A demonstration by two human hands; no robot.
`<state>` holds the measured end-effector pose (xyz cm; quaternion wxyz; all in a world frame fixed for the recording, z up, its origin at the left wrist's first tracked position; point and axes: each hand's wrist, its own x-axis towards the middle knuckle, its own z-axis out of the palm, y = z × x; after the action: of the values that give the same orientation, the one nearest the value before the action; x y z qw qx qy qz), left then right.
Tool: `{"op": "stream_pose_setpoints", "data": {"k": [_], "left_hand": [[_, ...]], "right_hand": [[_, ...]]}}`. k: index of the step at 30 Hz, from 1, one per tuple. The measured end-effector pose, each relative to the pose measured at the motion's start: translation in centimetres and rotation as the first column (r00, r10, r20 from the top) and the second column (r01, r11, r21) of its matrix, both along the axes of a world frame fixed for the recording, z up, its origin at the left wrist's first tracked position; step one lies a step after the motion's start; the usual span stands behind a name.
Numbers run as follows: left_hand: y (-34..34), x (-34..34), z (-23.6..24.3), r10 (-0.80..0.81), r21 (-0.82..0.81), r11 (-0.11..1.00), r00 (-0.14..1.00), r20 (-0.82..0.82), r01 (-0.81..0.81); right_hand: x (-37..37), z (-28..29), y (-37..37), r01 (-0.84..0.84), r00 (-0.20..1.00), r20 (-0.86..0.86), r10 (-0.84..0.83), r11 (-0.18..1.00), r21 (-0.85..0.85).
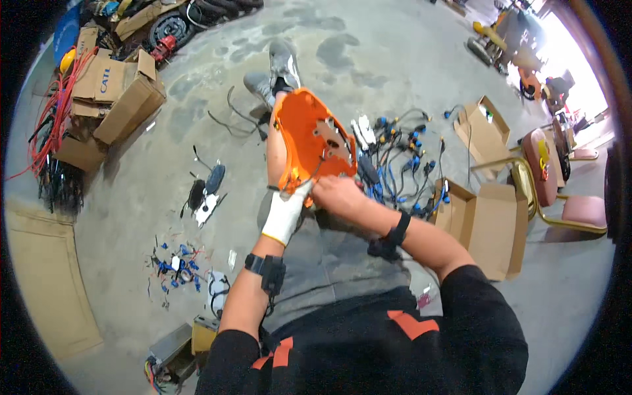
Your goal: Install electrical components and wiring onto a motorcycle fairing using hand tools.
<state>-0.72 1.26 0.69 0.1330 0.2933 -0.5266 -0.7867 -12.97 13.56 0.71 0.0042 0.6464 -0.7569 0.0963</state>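
An orange molded plastic shell (297,125) lies across my legs, with a pale metal bracket (332,138) and a dark cable inside it. My left hand (289,204), in a white glove with bare fingertips hidden or small, grips the shell's lower left edge. Against that lower edge, just right of the glove, my bare right hand (337,194) has its fingers curled and pinched; what is between them is too small to make out. Black straps with devices circle both my forearms.
Bundles of black and blue connectors (401,158) lie right of my legs beside opened cardboard boxes (494,230). Small parts (181,266) and a component group (207,204) lie left on the floor (131,217). Cartons (122,105), tires (168,33) and chairs (573,217) stand around.
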Motion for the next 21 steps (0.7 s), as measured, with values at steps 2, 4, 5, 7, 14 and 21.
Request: {"op": "stream_pose_setpoints", "data": {"k": [2, 4, 5, 7, 14, 21], "left_hand": [[-0.2, -0.7, 0.2, 0.049, 0.054, 0.997, 0.998, -0.041, -0.046], [-0.6, -0.1, 1.5, -0.023, 0.156, 0.987, 0.997, -0.079, 0.035], [-0.5, -0.1, 2.2, 0.044, 0.186, 0.982, 0.998, -0.040, -0.036], [-1.1, 0.2, 2.1, 0.116, 0.223, 0.968, 0.993, 0.000, -0.113], [-2.6, 3.2, 3.6, 0.164, 0.285, 0.943, 0.985, 0.052, -0.172], [-5.0, 6.1, 5.7, 0.479, 0.105, 0.864, 0.869, 0.126, -0.492]], "right_hand": [[-0.3, 1.6, -1.1, 0.031, 0.999, 0.038, -0.038, 0.984, 0.177], [-0.7, 3.9, -0.3, 0.014, 1.000, 0.023, -0.019, 0.977, 0.213], [-1.3, 2.7, 0.5, 0.045, 0.989, 0.143, -0.049, 0.999, 0.030], [-3.8, 1.3, 2.8, 0.191, 0.920, 0.358, -0.161, 0.980, -0.050], [-7.9, -15.4, 18.8, 0.737, 0.459, 0.360, -0.812, 0.575, 0.356], [1.1, -20.5, 23.3, 0.316, 0.835, 0.229, -0.500, 0.777, 0.544]]}}
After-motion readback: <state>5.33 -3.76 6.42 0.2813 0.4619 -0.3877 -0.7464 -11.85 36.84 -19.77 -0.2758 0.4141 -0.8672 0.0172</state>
